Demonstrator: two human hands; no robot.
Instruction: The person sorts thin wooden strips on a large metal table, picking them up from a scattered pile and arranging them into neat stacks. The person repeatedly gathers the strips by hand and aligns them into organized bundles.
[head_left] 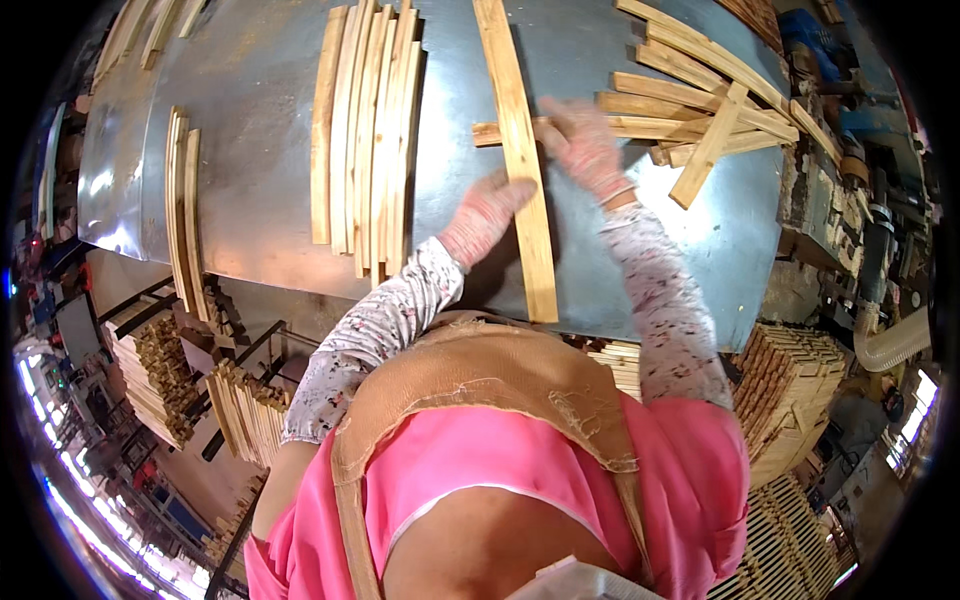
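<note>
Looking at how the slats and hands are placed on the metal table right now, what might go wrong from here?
The long slat under the left hand has its near end at the edge of the metal table; it might tip or slide off. The loose pile of crossed slats beside the right hand looks unstable, so pulling one out may shift others. The neat row of slats lies close to the left elbow's path and could be knocked askew.
</note>
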